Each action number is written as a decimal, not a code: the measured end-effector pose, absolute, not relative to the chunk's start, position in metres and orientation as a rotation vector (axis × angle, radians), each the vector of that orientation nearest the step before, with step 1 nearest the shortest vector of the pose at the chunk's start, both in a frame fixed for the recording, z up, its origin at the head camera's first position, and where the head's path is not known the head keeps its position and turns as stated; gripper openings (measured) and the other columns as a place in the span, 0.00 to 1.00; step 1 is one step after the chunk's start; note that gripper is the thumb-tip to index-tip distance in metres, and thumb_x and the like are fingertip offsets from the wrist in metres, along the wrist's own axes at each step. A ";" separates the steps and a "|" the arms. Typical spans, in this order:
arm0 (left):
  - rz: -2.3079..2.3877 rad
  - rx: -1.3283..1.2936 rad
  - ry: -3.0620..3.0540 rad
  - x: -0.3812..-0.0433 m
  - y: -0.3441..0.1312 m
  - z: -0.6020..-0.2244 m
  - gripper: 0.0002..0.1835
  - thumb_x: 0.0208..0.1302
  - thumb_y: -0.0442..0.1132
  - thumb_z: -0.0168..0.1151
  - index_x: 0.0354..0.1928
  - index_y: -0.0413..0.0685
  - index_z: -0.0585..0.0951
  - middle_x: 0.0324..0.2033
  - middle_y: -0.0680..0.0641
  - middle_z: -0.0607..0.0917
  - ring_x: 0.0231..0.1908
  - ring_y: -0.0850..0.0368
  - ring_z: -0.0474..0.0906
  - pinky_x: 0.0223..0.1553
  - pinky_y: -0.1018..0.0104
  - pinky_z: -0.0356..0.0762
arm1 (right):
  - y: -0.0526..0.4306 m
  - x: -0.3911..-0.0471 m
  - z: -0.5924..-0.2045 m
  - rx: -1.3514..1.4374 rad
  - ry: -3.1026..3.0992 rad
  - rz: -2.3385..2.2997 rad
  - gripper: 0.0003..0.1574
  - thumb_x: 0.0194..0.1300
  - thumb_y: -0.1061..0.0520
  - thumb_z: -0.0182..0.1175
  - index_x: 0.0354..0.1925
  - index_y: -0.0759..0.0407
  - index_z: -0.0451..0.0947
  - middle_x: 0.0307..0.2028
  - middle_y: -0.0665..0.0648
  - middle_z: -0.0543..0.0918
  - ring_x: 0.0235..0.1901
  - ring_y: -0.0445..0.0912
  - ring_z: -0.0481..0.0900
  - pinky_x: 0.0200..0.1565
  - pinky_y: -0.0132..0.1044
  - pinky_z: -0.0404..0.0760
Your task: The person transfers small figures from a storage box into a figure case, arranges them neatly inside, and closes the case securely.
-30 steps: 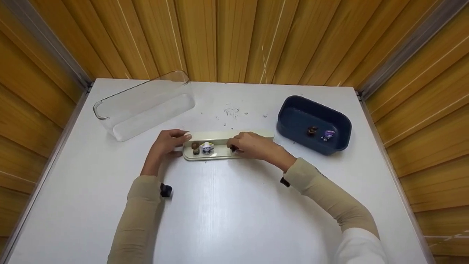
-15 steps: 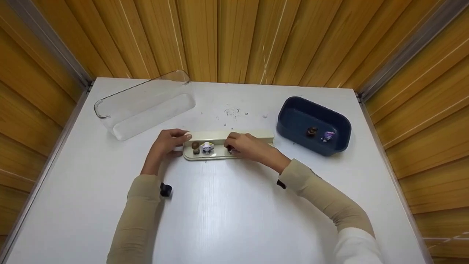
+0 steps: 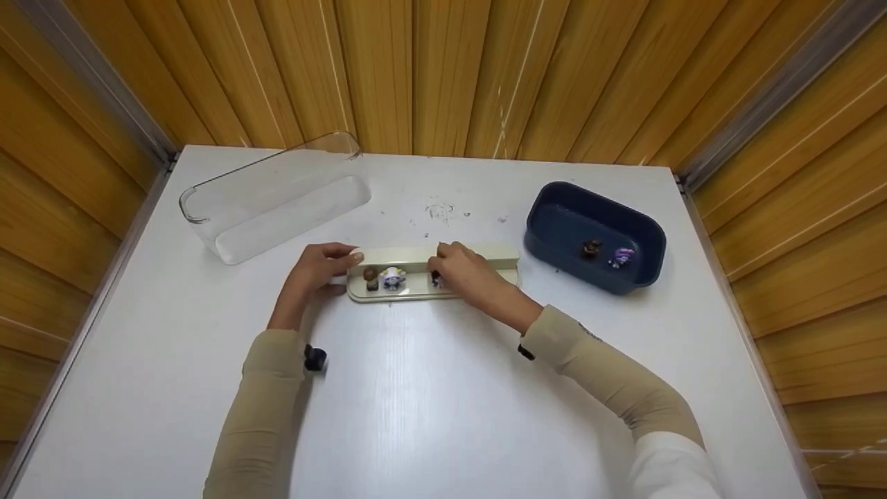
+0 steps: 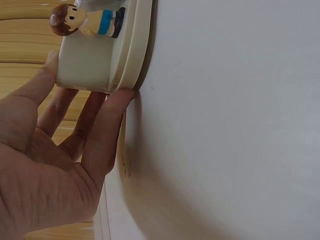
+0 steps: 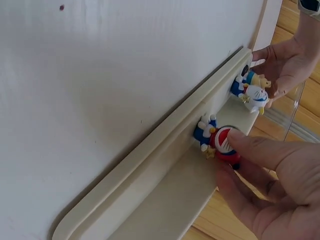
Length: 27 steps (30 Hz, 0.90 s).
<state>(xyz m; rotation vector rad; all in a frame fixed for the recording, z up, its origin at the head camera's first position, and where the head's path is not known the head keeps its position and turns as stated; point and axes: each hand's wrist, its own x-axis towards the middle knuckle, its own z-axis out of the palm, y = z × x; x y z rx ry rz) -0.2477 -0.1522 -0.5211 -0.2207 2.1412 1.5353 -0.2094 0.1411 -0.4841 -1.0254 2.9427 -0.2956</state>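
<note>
Cream ledge [image 3: 414, 285]: is lying on the white worktop [image 3: 443, 395].
Right grip [image 3: 468, 272]: is pinching the red-headed figurine [image 5: 226, 145] upright on the ledge; the right wrist view is showing its whiskered face and blue body, while fingers are mostly covering it in the head view.
Left grip [image 3: 324, 269]: is holding the ledge's left end; its wrist view is revealing the brown-haired figurine's [image 4: 90, 21] face.
White-headed figurine [image 3: 393, 279]: is standing between those two.
Navy bin [image 3: 560, 225]: is holding a brown figurine [image 3: 591, 248] and a purple figurine [image 3: 621, 258], details hard to make out.
Wood-slat walls [image 3: 450, 76]: are enclosing the worktop.
</note>
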 end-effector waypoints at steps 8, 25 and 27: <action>1.507 -0.233 2.164 -0.249 -0.155 -0.524 0.27 0.67 0.53 0.69 0.64 0.51 0.80 0.61 0.44 0.78 0.58 0.49 0.76 0.46 0.59 0.85 | 0.132 -0.209 -0.485 -1.082 2.990 -0.255 0.11 0.64 0.71 0.66 0.43 0.62 0.88 0.40 0.60 0.82 0.39 0.51 0.78 0.43 0.36 0.83; 1.525 -0.235 2.155 -0.249 -0.151 -0.523 0.27 0.68 0.51 0.69 0.65 0.50 0.80 0.61 0.44 0.78 0.58 0.49 0.75 0.45 0.60 0.85 | 0.136 -0.216 -0.483 -0.989 2.886 -0.407 0.10 0.64 0.68 0.68 0.45 0.64 0.88 0.37 0.62 0.83 0.38 0.53 0.82 0.43 0.44 0.84; 1.526 -0.227 2.162 -0.248 -0.151 -0.523 0.27 0.68 0.51 0.69 0.65 0.50 0.80 0.62 0.44 0.78 0.58 0.49 0.75 0.44 0.60 0.85 | 0.137 -0.216 -0.482 -0.979 2.892 -0.395 0.10 0.64 0.67 0.69 0.45 0.64 0.88 0.37 0.62 0.83 0.38 0.53 0.82 0.43 0.44 0.84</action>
